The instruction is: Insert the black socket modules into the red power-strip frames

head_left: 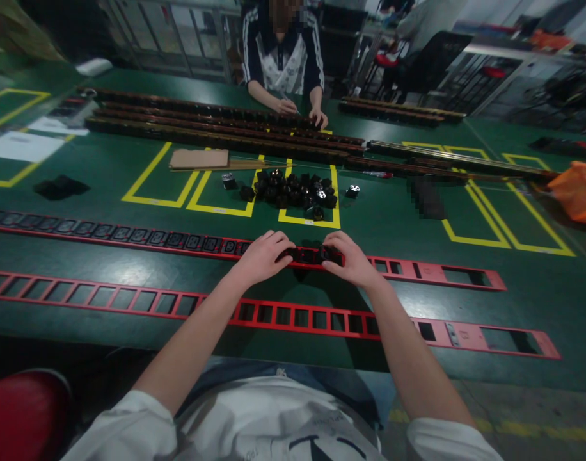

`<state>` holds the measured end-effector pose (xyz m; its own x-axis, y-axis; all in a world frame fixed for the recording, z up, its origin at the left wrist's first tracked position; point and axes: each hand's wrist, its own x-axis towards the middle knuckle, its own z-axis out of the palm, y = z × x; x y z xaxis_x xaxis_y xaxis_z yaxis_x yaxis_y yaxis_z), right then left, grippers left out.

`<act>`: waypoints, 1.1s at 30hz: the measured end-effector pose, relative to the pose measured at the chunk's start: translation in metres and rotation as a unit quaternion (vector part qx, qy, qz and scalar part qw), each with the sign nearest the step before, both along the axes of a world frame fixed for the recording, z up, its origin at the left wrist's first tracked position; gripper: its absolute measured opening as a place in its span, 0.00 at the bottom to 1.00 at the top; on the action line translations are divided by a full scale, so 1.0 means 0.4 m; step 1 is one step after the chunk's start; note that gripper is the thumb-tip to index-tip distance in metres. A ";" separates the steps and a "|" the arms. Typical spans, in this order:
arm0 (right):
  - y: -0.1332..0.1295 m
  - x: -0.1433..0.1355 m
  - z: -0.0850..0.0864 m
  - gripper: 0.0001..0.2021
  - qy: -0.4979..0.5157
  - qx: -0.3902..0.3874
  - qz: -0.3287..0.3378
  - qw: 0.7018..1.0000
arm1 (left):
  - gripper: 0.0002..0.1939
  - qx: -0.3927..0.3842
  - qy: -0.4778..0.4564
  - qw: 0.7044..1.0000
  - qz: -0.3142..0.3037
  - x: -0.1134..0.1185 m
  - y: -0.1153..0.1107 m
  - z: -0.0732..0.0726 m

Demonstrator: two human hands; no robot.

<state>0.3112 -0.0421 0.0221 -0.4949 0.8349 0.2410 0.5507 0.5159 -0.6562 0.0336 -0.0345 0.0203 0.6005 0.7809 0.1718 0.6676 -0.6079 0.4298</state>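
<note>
Fingers (338, 239) of the right hand (350, 261) are closing around a small black plastic block (332, 255) at a long, slotted red frame (432, 271), while those of the left hand (263, 259) are curling narrowly at the same strip; whether they are gripping a part, one cannot tell. Square black modules (175, 239) are filling slots to the left. A second red frame (501, 339) is lying nearer the wearer on the green table (379, 221). Beyond, loose black parts (293, 191) are sitting heaped by yellow tape outlines (309, 223), their labels too small to read. "PLODE" is showing faintly on the wearer's pale shirt (269, 416). Opposite, a person (283, 64) is holding a pen-like tool (289, 101).
</note>
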 end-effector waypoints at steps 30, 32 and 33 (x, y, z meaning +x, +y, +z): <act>0.007 -0.004 0.002 0.13 -0.057 -0.018 -0.003 0.998 | 0.13 -0.008 0.001 1.000 0.008 -0.001 -0.001 0.004; 0.007 -0.004 0.000 0.12 -0.055 -0.014 -0.002 0.998 | 0.12 -0.006 0.001 1.000 0.007 -0.001 -0.001 0.003; 0.007 -0.005 0.000 0.12 -0.055 -0.011 -0.003 0.998 | 0.12 -0.004 0.001 1.000 0.006 -0.001 0.000 0.003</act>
